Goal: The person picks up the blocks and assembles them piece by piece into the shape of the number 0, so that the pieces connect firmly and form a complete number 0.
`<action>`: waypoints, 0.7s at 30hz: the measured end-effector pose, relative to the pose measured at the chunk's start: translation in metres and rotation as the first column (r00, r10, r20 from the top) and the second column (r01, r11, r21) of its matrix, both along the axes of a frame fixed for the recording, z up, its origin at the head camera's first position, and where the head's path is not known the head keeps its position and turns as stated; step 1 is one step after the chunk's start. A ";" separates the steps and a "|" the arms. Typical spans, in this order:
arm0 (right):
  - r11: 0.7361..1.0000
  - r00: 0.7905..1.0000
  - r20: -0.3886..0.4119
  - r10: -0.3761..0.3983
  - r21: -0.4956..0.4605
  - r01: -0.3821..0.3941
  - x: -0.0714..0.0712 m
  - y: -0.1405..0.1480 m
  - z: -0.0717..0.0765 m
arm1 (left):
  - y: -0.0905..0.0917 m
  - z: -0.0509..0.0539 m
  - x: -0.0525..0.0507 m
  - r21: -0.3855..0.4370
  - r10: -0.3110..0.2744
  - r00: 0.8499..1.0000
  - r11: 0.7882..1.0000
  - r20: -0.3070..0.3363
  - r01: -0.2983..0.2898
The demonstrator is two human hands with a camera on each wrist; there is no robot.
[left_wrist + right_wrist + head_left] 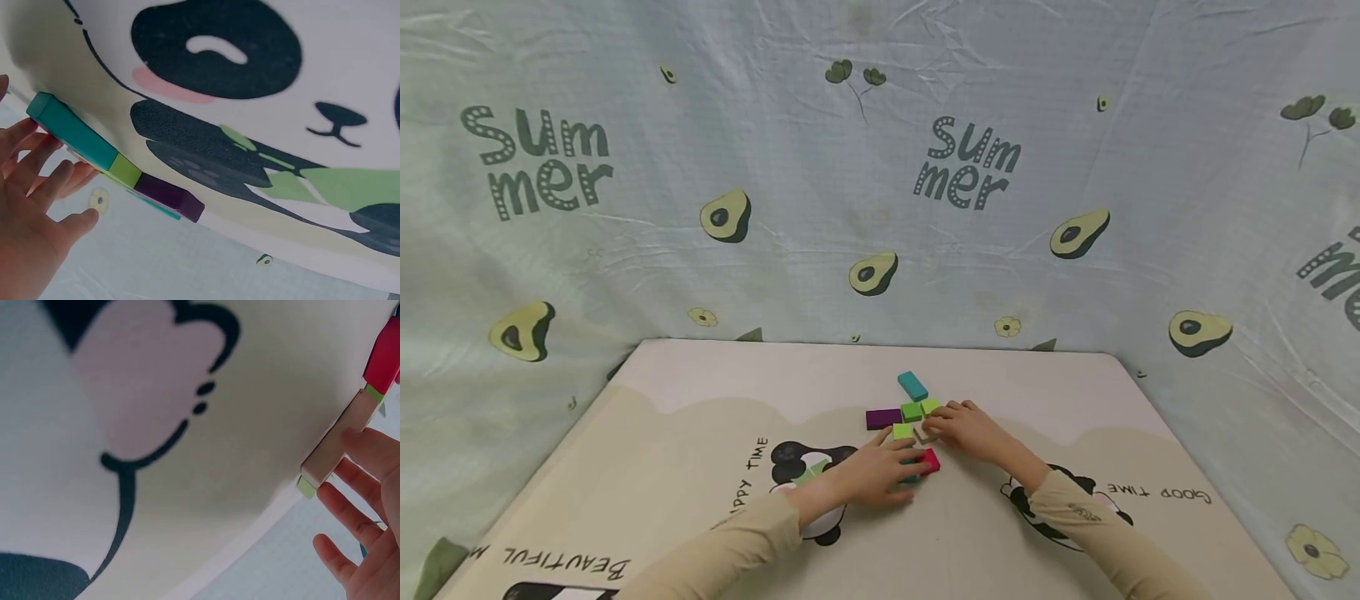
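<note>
Coloured blocks lie grouped on the table. My left hand [876,473] spreads its fingers over a teal block and a red block [931,461]; in the left wrist view its fingertips touch the teal block [78,137]. With thumb and fingers my right hand [970,431] holds a plain wooden block [334,437], its thumb lying on the block's face in the right wrist view. Around these are a yellow-green block [902,431], a purple block [882,418], a green block [911,412] and another yellow-green one [930,406], partly behind the right fingers.
A separate teal block [913,386] lies at the group's far end. The pale table [700,400] carries printed pandas and lettering. A cloth with avocado prints [790,167] hangs behind and at both sides of it.
</note>
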State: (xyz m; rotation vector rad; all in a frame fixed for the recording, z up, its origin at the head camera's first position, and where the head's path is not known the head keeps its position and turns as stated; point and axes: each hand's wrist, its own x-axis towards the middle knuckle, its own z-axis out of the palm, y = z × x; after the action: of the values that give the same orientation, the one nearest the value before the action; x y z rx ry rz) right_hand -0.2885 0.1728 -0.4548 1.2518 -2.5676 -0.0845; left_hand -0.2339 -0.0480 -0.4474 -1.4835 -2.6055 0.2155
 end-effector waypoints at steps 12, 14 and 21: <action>0.999 0.999 0.003 -0.032 0.024 0.032 0.006 0.011 0.003 | 0.000 -0.005 0.004 -0.025 0.023 1.000 0.999 -0.014 -0.023; 0.999 0.999 0.018 -0.049 0.022 0.049 0.008 0.016 0.003 | 0.001 -0.006 0.004 -0.030 0.020 0.999 0.999 -0.027 -0.021; 0.998 1.000 -0.009 -0.029 -0.064 0.029 0.022 0.032 0.008 | 0.000 -0.003 0.004 -0.037 0.022 0.999 0.999 -0.044 -0.023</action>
State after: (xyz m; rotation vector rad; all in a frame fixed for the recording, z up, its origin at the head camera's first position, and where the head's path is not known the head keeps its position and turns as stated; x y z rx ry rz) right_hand -0.2666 0.2051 -0.4471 1.1883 -2.5591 -0.0151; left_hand -0.2297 -0.0476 -0.4508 -1.4451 -2.5989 0.2976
